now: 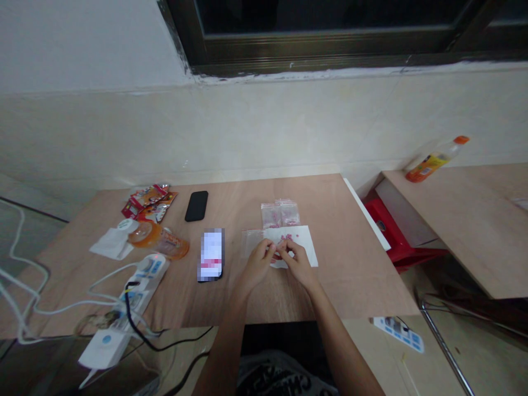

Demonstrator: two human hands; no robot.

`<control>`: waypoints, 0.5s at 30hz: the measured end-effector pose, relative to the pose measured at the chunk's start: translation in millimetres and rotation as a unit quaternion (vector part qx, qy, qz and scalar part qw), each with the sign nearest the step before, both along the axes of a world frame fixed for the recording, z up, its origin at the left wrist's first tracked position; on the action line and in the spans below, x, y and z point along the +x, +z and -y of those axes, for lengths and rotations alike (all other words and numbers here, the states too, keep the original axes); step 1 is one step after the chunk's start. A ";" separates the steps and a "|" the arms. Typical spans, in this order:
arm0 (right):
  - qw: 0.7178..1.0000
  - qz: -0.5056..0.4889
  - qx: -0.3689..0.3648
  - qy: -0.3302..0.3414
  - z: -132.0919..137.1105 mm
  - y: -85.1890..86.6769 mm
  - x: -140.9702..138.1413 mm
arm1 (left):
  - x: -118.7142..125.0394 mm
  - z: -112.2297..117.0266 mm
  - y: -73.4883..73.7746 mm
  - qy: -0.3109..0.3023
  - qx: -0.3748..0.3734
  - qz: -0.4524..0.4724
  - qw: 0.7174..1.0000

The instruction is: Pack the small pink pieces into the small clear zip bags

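Both hands meet over a white sheet of paper (308, 245) on the wooden table. My left hand (259, 261) is closed in a pinch, its fingertips nearly touching those of my right hand (297, 263), also pinched. Whatever lies between the fingertips is too small to make out. Small pink-red pieces (289, 236) are scattered on the paper just beyond the fingers. A clear plastic bag (249, 242) lies flat by my left hand, partly behind it. Behind the paper lie small clear zip bags (280, 213), which seem to have pinkish contents.
To the left are a lit phone (211, 256), a black phone (197, 206), an orange drink bottle (159, 239) on its side, snack packets (150, 202), tissue (109, 245) and a power strip (140, 289) with cables. A red stool (391, 234) stands between the tables. Another bottle (433, 162) is on the right table.
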State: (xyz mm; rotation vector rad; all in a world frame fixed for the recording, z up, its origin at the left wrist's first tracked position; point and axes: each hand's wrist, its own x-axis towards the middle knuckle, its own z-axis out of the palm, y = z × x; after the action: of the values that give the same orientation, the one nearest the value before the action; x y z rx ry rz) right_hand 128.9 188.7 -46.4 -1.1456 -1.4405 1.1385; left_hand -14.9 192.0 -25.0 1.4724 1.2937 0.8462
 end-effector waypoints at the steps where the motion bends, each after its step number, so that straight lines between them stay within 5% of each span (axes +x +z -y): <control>1: 1.000 -0.008 -0.003 0.002 -0.5 0.3 1.9 | -0.1 0.9 2.0 -0.012 0.010 -0.012 1.000; 7: 0.998 -0.031 -0.024 0.046 -2.4 5.4 12.7 | -2.7 2.6 13.9 -0.097 0.047 -0.074 0.991; 15: 0.994 -0.072 -0.045 0.074 -0.6 5.1 9.9 | 2.4 -0.8 8.8 -0.065 -0.014 0.039 0.997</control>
State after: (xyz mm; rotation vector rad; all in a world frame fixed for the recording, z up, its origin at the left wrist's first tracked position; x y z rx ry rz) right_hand 138.9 189.2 -41.3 -1.0077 -1.3928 1.3737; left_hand -12.5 192.9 -16.2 1.4706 1.1362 0.7894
